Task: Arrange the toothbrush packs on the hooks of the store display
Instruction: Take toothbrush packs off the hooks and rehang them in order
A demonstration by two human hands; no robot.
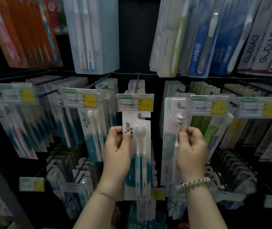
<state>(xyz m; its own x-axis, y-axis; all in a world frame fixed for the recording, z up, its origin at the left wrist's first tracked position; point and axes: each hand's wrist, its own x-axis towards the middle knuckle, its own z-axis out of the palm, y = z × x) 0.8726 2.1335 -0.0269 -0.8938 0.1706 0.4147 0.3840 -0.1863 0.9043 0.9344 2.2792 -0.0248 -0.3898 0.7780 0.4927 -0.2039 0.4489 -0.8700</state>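
Fingers point(113, 129) of the left hand point(117, 146) curl round the left edge of a twin-brush pack point(137, 162), thumb pressed on its front. This edge grip leaves the hang slot point(140, 115) at the top free. The right hand point(191, 149) pinches a single-brush pack point(170, 138) likewise, by its right edge. Both packs are held upright, slots uppermost, apparently for threading onto hooks. The twin-brush pack's slot sits just below the centre price label point(135, 103), which hides the tip of the centre hook point(137, 85). Whether the slot is already on the wire cannot be told. Beyond, neighbouring hooks carry further packs, and an upper row point(95, 38) hangs above.
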